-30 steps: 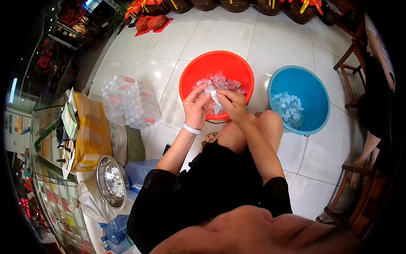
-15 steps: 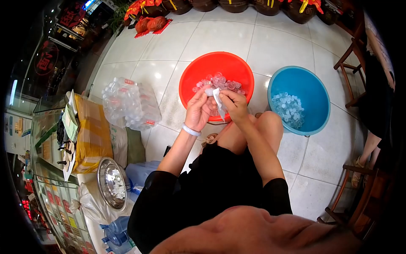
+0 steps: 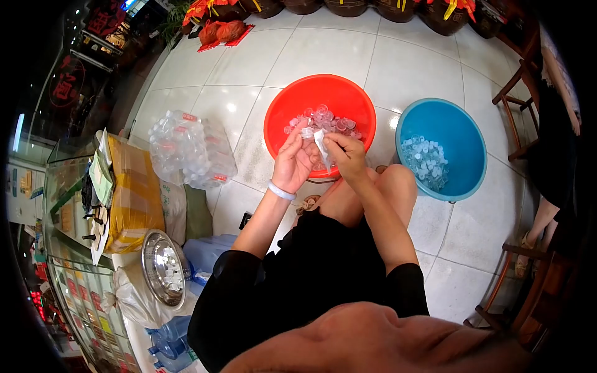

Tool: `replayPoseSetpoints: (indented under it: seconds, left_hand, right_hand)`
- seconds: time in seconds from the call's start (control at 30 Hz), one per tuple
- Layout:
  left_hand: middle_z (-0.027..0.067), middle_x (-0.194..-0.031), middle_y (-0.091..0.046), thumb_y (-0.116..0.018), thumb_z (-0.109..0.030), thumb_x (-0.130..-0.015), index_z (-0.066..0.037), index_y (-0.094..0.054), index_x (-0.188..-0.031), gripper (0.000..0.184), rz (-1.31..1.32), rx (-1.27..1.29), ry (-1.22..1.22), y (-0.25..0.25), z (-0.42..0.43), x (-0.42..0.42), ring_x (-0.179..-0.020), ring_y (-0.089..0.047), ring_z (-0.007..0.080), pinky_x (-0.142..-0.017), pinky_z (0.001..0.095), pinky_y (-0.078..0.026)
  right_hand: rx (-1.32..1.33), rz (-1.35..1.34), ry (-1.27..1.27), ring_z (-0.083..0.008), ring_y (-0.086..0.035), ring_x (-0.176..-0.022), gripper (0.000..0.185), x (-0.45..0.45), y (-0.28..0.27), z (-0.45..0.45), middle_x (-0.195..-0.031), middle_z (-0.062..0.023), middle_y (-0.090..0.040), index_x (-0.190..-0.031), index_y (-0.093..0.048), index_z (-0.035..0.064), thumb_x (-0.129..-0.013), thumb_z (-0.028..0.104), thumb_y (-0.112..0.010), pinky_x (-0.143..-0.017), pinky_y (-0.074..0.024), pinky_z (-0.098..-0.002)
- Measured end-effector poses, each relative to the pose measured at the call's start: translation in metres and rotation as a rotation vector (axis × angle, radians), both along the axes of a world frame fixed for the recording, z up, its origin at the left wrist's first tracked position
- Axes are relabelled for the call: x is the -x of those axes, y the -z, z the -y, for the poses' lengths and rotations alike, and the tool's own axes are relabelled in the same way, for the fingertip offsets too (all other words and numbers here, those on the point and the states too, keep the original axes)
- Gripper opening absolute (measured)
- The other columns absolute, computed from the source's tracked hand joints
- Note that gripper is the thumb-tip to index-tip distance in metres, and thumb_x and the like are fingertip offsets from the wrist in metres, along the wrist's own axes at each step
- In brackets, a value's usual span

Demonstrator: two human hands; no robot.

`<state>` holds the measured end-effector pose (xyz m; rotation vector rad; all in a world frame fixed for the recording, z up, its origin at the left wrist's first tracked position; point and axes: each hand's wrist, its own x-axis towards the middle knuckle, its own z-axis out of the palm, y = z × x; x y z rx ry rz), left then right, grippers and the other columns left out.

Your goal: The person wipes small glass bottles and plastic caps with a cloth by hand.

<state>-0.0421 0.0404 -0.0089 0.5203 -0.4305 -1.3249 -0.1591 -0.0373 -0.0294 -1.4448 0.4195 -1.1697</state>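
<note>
My left hand [image 3: 295,163] is closed on a small clear plastic piece [image 3: 307,132], like a tiny cup or cap, pinched at its fingertips. Right beside it, my right hand [image 3: 350,159] pinches a folded white tissue or cloth [image 3: 321,147] that hangs down between the hands. Both hands are over the near side of a red basin [image 3: 323,88]. Many similar clear pieces [image 3: 342,125] lie heaped inside the basin. To the right stands a blue basin [image 3: 465,152] with a pile of small clear and whitish pieces [image 3: 425,159].
Wrapped plastic bottles [image 3: 193,149] stand on the tiles at left. Nearer are a taped carton [image 3: 134,193], a steel bowl [image 3: 149,276] with white pieces, and blue water jugs [image 3: 171,348]. Wooden chairs [image 3: 516,102] and another person's legs [image 3: 547,214] are at right; dark jars [image 3: 395,9] line the back.
My hands stay almost in place over the red basin. The clear piece in my left fingers has turned slightly, and the white tissue has shifted a little away from it.
</note>
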Motion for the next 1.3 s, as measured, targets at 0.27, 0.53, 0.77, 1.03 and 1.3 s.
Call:
replayPoseSetpoints:
  seconds: [0.27,0.53,0.77,1.03,1.3]
  left_hand:
    - [0.0115,-0.114,-0.05,-0.037,-0.014,-0.09,-0.009,-0.034,-0.125,0.035,-0.025,0.054,0.031,0.003,0.0,-0.003,-0.088,-0.054,0.0188,-0.068,0.0275,-0.044]
    - [0.0149,-0.111,-0.052,-0.04,-0.013,-0.089,-0.006,-0.039,-0.12,0.032,0.113,0.004,-0.005,0.0,0.0,-0.001,-0.083,-0.054,0.019,-0.066,0.028,-0.045]
    - [0.0161,-0.108,-0.052,-0.041,-0.011,-0.088,-0.004,-0.043,-0.116,0.028,0.179,-0.033,-0.049,-0.006,0.0,0.002,-0.073,-0.055,0.0173,-0.061,0.0275,-0.047]
    - [0.0174,-0.108,-0.053,-0.042,-0.009,-0.088,-0.001,-0.044,-0.115,0.028,0.183,-0.093,-0.137,-0.008,0.003,0.003,-0.077,-0.055,0.0177,-0.062,0.027,-0.048]
    - [0.0128,-0.1,-0.056,-0.042,-0.011,-0.088,0.0,-0.043,-0.116,0.029,0.227,-0.063,-0.121,-0.006,0.003,0.005,-0.077,-0.055,0.0158,-0.063,0.0266,-0.047]
  right_hand:
    - [-0.028,0.026,-0.036,-0.0077,-0.053,-0.055,0.008,-0.002,0.0,0.001,-0.064,-0.0058,-0.059,-0.08,-0.061,-0.003,-0.076,0.001,-0.055,-0.05,-0.0415,-0.0219]
    - [0.091,-0.048,-0.118,-0.0073,-0.053,-0.058,0.011,0.0,0.004,0.005,-0.069,-0.0049,-0.061,-0.085,-0.059,-0.0064,-0.079,0.0,-0.053,-0.054,-0.0418,-0.0194]
    - [-0.047,0.03,-0.173,-0.0066,-0.053,-0.062,0.012,0.005,-0.004,0.0,-0.071,-0.004,-0.06,-0.087,-0.06,-0.006,-0.079,0.0,-0.054,-0.056,-0.042,-0.0196]
    - [-0.007,0.024,-0.131,-0.0081,-0.056,-0.061,0.012,0.002,0.006,0.004,-0.07,-0.0071,-0.062,-0.085,-0.062,-0.0031,-0.076,0.003,-0.056,-0.054,-0.0444,-0.0218]
    - [0.093,-0.046,-0.068,-0.0062,-0.05,-0.058,0.013,0.005,0.0,0.004,-0.067,-0.0052,-0.059,-0.087,-0.06,-0.0052,-0.078,0.002,-0.054,-0.051,-0.0392,-0.0201]
